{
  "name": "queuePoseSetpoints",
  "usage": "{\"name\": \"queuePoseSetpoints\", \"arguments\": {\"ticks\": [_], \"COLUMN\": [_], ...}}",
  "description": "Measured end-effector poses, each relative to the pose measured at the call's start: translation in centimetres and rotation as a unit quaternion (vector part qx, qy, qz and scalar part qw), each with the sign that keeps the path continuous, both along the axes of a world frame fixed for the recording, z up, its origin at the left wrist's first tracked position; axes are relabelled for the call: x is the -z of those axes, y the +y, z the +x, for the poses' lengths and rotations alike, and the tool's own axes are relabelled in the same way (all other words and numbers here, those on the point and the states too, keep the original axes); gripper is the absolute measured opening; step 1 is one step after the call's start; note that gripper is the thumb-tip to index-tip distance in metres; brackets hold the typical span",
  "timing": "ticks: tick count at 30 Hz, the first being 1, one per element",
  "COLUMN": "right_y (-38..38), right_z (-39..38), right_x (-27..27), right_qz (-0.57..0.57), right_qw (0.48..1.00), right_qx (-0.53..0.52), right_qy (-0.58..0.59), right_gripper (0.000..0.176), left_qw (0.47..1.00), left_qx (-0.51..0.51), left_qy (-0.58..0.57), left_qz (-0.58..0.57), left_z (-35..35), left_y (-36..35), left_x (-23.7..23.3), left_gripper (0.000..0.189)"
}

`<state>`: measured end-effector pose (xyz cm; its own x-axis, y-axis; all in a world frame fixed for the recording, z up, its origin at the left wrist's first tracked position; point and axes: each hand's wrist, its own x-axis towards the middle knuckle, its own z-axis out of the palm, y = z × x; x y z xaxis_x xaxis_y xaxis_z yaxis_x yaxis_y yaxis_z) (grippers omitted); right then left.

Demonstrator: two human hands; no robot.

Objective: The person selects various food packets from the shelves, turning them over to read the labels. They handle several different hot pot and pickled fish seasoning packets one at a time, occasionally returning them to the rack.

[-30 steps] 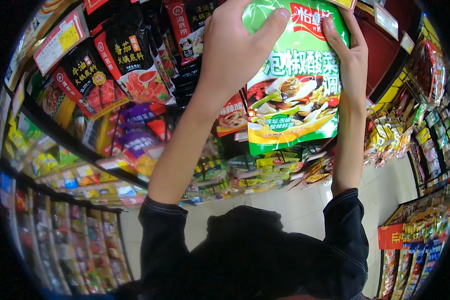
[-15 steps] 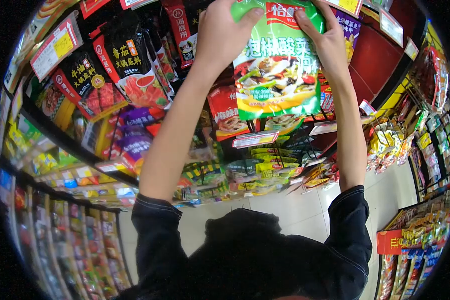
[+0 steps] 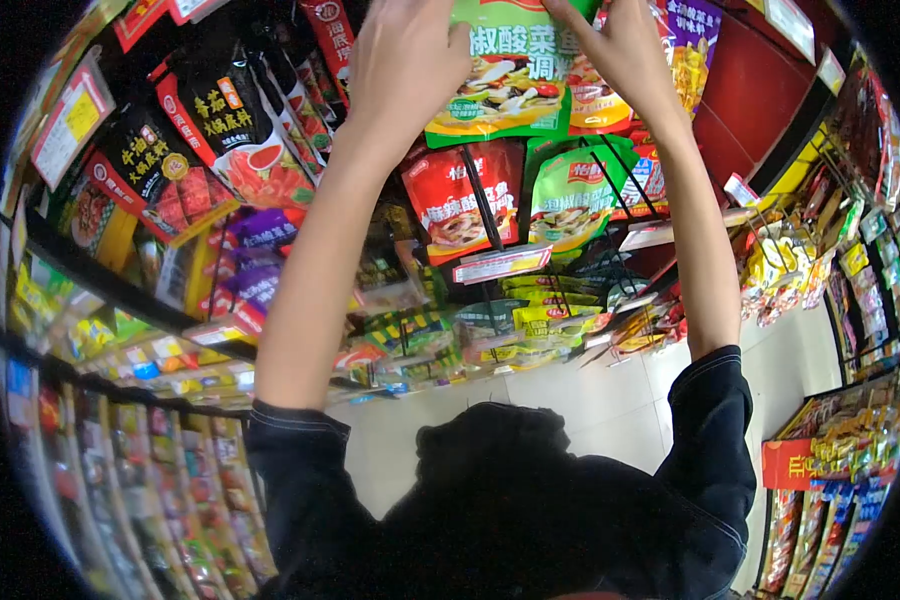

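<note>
A green seasoning packet (image 3: 510, 85) with a picture of a fish dish is held up at the top of the view, its upper edge cut off. My left hand (image 3: 410, 65) grips its left edge, the fingers mostly hidden. My right hand (image 3: 620, 45) pinches its upper right side with the thumb across the front. Partly behind the green packet and the right hand is an orange-red packet (image 3: 595, 108). Lower down, a red packet (image 3: 462, 195) and another green packet (image 3: 573, 198) hang on metal hooks, with a price tag (image 3: 502, 264) in front.
Black hotpot base packets (image 3: 225, 130) stand on the left shelf beside purple packets (image 3: 260, 260). A purple packet (image 3: 692, 45) hangs right of my right hand. Yellow packets (image 3: 780, 255) hang on the right. Below lies the tiled floor (image 3: 610, 400); more shelves (image 3: 150, 490) line the left.
Both hands have moved up and away with the green packet, slightly to the left. The hanging red and green packets beneath now show more fully.
</note>
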<state>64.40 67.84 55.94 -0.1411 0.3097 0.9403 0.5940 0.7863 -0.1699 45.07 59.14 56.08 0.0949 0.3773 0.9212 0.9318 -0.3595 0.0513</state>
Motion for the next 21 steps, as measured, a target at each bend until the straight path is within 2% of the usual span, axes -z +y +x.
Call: {"name": "queuePoseSetpoints", "arguments": {"ticks": [1, 2, 3, 4, 5, 6, 7, 8, 9, 10, 12, 13, 14, 15, 16, 17, 19, 21], "right_y": [-0.7, -1.6, -3.2, -5.5, -8.8, -11.9, -12.3, -12.1, -11.9, -11.3, -12.1, -11.1, -9.7, -8.8, -6.6, -4.1, 0.2, 5.2], "right_z": [0.9, 2.0, 3.6, 5.5, 6.9, 8.8, 14.1, 15.3, 16.5, 16.2, 19.9, 20.6, 20.9, 19.3, 18.8, 19.0, 19.4, 20.3], "right_x": [0.5, 1.0, 1.6, 2.6, 3.8, 5.2, 9.0, 12.7, 16.3, 17.6, 24.5, 25.5, 28.8, 30.1, 31.6, 34.1, 36.3, 40.4], "right_qz": [0.047, 0.095, 0.053, 0.011, -0.12, -0.248, -0.301, -0.264, -0.264, -0.231, -0.427, -0.489, -0.537, -0.584, -0.562, -0.512, -0.473, -0.43], "right_qw": [0.997, 0.988, 0.995, 0.998, 0.989, 0.943, 0.908, 0.806, 0.623, 0.588, 0.626, 0.708, 0.754, 0.72, 0.701, 0.691, 0.621, 0.6], "right_qx": [0.052, 0.103, 0.073, 0.043, -0.071, -0.182, -0.28, -0.521, -0.732, -0.774, -0.651, -0.51, -0.375, -0.301, -0.293, -0.303, -0.284, -0.284], "right_qy": [-0.029, -0.059, -0.047, -0.034, 0.049, 0.129, 0.084, 0.099, 0.08, -0.029, 0.044, 0.006, 0.049, 0.222, 0.327, 0.411, 0.557, 0.612], "right_gripper": [0.075, 0.072, 0.053, 0.036, 0.03, 0.027, 0.023, 0.022, 0.022, 0.025, 0.038, 0.047, 0.044, 0.041, 0.037, 0.039, 0.043, 0.057], "left_qw": [0.998, 0.996, 0.993, 0.991, 0.996, 0.998, 0.995, 0.986, 0.97, 0.95, 0.937, 0.918, 0.897, 0.87, 0.839, 0.83, 0.812, 0.764], "left_qx": [-0.059, -0.074, -0.09, -0.061, -0.016, 0.028, 0.081, 0.154, 0.228, 0.299, 0.309, 0.302, 0.286, 0.266, 0.242, 0.227, 0.194, 0.168], "left_qy": [0.006, 0.029, 0.05, 0.088, 0.053, 0.017, -0.031, -0.048, -0.065, -0.08, -0.127, -0.163, -0.198, -0.231, -0.261, -0.272, -0.293, -0.379], "left_qz": [0.021, 0.042, 0.064, 0.086, 0.069, 0.05, 0.049, 0.048, 0.045, 0.041, -0.107, -0.198, -0.272, -0.344, -0.413, -0.431, -0.466, -0.495], "left_z": [0.8, 0.6, 0.4, -0.7, -0.2, 0.4, 0.9, 1.4, 1.8, 2.3, 3.9, 4.3, 4.7, 4.9, 4.9, 4.5, 3.1, 2.1], "left_y": [-0.8, -1.8, -2.7, -3.8, -6.1, -9.0, -11.3, -13.3, -15.4, -17.4, -19.1, -19.3, -19.2, -19.3, -19.3, -19.4, -19.7, -20.0], "left_x": [0.7, 1.4, 2.2, 3.2, 4.2, 5.5, 8.2, 11.5, 14.8, 18.1, 22.9, 26.4, 29.1, 31.5, 33.6, 35.6, 38.5, 39.7], "left_gripper": [0.046, 0.05, 0.055, 0.063, 0.053, 0.044, 0.033, 0.026, 0.019, 0.013, 0.012, 0.012, 0.012, 0.013, 0.014, 0.015, 0.019, 0.022]}}
